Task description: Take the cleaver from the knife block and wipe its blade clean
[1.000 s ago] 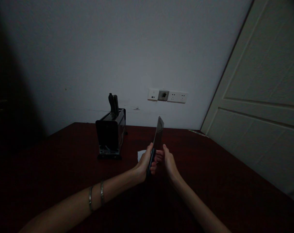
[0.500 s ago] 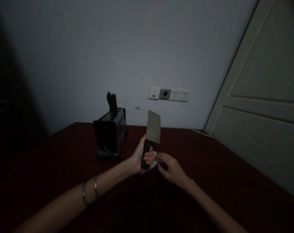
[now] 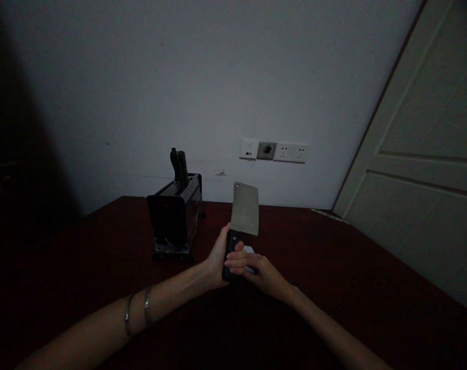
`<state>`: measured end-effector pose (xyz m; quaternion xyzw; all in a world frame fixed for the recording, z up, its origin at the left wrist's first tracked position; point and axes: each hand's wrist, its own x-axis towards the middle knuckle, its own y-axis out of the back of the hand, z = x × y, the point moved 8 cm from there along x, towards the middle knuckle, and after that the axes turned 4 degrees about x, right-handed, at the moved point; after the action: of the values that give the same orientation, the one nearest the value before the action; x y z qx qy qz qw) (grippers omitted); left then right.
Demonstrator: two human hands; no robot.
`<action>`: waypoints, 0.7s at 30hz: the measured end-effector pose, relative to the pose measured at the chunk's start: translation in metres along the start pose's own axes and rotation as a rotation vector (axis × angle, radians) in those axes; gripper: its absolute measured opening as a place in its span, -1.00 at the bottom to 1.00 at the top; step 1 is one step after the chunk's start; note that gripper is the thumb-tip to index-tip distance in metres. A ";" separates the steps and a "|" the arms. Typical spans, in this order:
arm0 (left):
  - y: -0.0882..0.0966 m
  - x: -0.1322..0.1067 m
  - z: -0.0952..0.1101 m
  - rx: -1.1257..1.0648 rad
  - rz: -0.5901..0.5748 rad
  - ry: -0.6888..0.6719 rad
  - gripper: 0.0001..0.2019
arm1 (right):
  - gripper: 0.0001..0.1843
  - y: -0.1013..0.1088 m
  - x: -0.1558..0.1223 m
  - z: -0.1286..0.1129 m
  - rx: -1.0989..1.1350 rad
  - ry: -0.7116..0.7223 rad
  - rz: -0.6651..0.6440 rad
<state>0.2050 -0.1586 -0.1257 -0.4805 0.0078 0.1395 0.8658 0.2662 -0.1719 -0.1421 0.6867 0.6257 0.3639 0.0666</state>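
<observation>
Head view of a cleaver (image 3: 244, 209) held upright above a dark red worktop (image 3: 306, 246), with its blade pointing up and one flat facing the camera. The left hand (image 3: 219, 260), with two bangles (image 3: 138, 311) on its forearm, is closed firmly around the black handle (image 3: 230, 255). The right hand (image 3: 266, 275) is partly open and comes in from the lower right, its fingers (image 3: 235, 263) stretched across the front of the handle and lying against the left hand. A small white piece (image 3: 249, 249) of cloth or paper shows between the hands, just beyond the right hand's fingers; whether the right hand has hold of it cannot be told. The cleaver is held near the middle of the worktop, just right of the knife block (image 3: 174, 218), which stands near the far edge. Two dark knife handles (image 3: 178, 165) rise side by side from the top of the block, their blades hidden inside; any other contents are not visible. A wall socket strip (image 3: 274, 151) is mounted on the wall (image 3: 141, 77) above the far edge. A panelled door (image 3: 411, 128) stands beyond the far right corner, where a thin pale strip (image 3: 329, 216) lies on the worktop.
</observation>
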 end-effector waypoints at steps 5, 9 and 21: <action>0.007 -0.001 -0.005 -0.019 -0.067 0.012 -0.32 | -0.73 0.038 0.005 0.045 0.311 -0.288 0.249; 0.016 0.002 -0.012 -0.034 -0.120 0.034 -0.28 | -0.68 0.081 0.006 0.081 0.461 -0.421 0.501; 0.039 0.008 -0.031 -0.109 -0.165 0.063 -0.24 | -0.58 0.142 0.044 0.052 0.340 -0.286 0.741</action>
<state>0.2064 -0.1626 -0.1760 -0.5299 -0.0123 0.0529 0.8463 0.4097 -0.1426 -0.0833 0.9097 0.3726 0.1560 -0.0965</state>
